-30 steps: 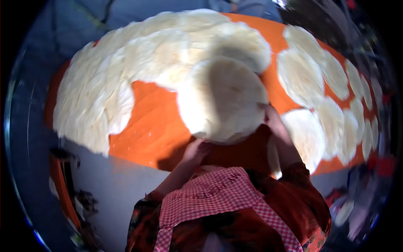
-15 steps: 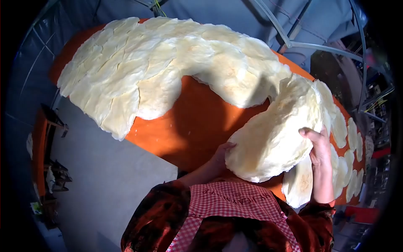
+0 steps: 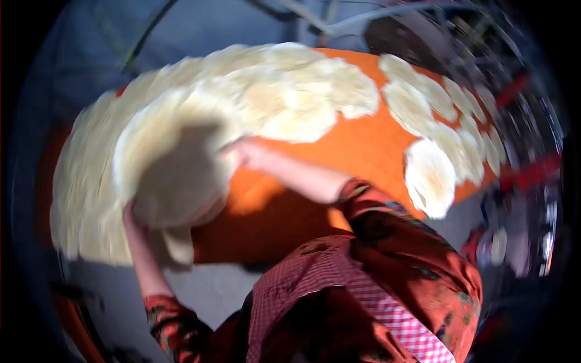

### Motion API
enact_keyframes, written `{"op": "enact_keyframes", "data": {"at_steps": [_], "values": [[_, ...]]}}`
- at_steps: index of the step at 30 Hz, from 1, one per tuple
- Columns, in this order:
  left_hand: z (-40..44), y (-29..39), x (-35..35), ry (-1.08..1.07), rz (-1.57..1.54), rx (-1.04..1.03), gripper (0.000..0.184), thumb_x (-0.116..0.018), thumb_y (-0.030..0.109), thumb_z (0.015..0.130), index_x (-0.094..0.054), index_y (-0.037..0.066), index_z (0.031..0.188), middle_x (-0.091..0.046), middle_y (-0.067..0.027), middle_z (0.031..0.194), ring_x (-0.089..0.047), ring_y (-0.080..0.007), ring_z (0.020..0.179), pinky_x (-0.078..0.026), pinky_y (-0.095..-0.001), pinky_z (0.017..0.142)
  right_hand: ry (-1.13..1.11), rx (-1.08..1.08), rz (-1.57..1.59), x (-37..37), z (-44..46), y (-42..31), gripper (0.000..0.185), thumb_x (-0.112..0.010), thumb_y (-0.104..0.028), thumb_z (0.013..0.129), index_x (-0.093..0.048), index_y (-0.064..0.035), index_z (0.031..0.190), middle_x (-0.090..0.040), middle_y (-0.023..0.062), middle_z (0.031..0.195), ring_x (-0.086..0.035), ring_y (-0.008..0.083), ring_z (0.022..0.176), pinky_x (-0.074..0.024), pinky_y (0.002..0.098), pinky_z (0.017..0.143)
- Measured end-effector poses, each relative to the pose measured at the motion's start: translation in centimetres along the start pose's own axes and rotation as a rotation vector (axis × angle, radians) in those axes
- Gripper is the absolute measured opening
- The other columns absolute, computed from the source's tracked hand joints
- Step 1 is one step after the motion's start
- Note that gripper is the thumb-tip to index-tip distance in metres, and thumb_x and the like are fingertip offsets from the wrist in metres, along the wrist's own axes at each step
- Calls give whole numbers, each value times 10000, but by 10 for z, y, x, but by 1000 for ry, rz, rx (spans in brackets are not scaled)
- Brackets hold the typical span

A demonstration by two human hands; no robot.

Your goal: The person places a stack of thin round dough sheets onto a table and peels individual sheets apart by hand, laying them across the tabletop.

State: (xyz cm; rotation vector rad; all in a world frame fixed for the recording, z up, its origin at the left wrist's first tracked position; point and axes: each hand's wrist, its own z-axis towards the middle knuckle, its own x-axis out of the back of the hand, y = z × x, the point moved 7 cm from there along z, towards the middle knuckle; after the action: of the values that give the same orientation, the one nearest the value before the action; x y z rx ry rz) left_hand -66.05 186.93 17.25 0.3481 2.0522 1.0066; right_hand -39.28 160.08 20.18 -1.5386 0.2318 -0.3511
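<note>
A large, round, pale flatbread (image 3: 175, 157) is held between my two hands, over the left part of the orange cloth (image 3: 284, 206). My left hand (image 3: 134, 216) grips its lower left edge, with the fingers mostly hidden beneath it. On its right edge, my right hand (image 3: 239, 152) is closed, blurred by motion. The held bread is above overlapping flatbreads (image 3: 91, 163) that cover the left and far side of the cloth. A shadow falls across its middle.
More flatbreads (image 3: 408, 109) lie at the right end of the cloth, and one bright round (image 3: 430, 175) rests near its front edge. Metal frame bars (image 3: 387, 12) stand behind. Grey floor (image 3: 218, 290) shows in front, with blurred red items (image 3: 532, 172) at far right.
Both hands have carried the flatbread from the right side to the left part of the cloth. It was tilted and bent; now it is spread flatter. The camera view has shifted too.
</note>
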Motion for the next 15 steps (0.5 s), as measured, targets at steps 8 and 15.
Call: {"op": "enact_keyframes", "data": {"at_steps": [8,15], "values": [[-1,-20,111,935,1176,-628,358,-500,71,865,-486,-1,1215,-556,-129,1140,-558,-238,1010,-463,-358,875,217,-553,289,44,-48,112,206,-568,-188,865,-596,-66,1029,-681,112,897,-687,218,758,-521,336,570],[-1,-219,-222,-206,1224,-1262,165,-589,172,902,-612,60,1020,-623,-126,895,-612,-292,837,-506,-386,724,1383,-398,-674,353,-171,129,141,-617,-147,798,-634,-8,794,-653,150,740,-627,237,698,-494,363,636]]}}
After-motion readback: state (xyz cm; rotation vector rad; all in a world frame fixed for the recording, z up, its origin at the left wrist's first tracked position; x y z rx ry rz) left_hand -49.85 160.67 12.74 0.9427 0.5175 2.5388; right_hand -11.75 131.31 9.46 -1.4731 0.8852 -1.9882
